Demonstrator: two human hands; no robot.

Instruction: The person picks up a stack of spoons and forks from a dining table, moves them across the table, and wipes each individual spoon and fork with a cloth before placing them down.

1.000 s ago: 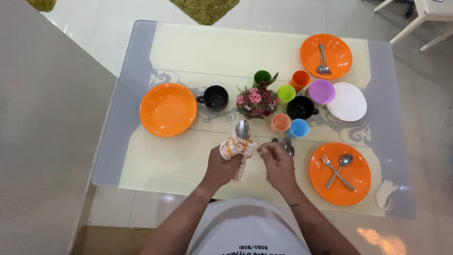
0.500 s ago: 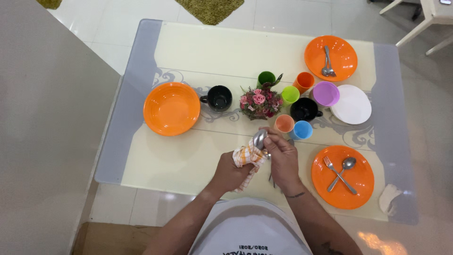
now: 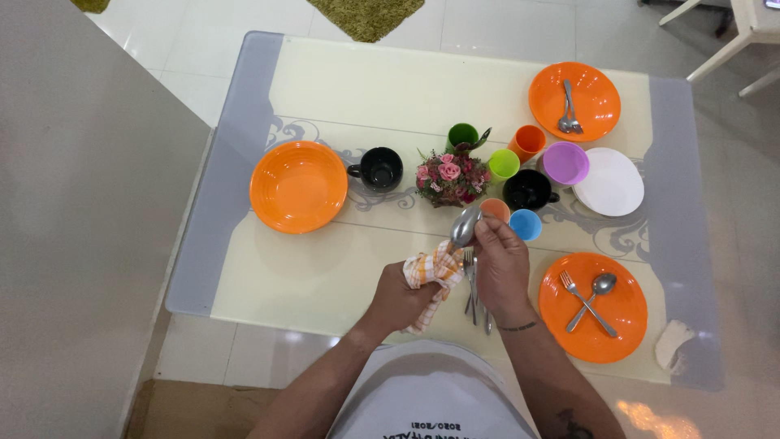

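Note:
My left hand (image 3: 398,297) grips an orange-and-white checked cloth (image 3: 431,269) wrapped around the handle of a metal spoon (image 3: 465,225). My right hand (image 3: 501,267) pinches the spoon just below its bowl, which points away from me. A fork and other cutlery (image 3: 473,289) lie on the table between and under my hands, partly hidden by the right hand.
A glass-topped table (image 3: 219,211) holds orange plates at the left (image 3: 298,186), far right (image 3: 589,106) and near right (image 3: 626,313), the latter two with cutlery. A flower pot (image 3: 449,176), black mugs, coloured cups, a white plate (image 3: 611,181) and a crumpled cloth (image 3: 669,344) stand around.
My right hand came over from the loose cutlery and took hold of the spoon. Spoon and cloth shifted to the right; the cloth slid down toward the handle end.

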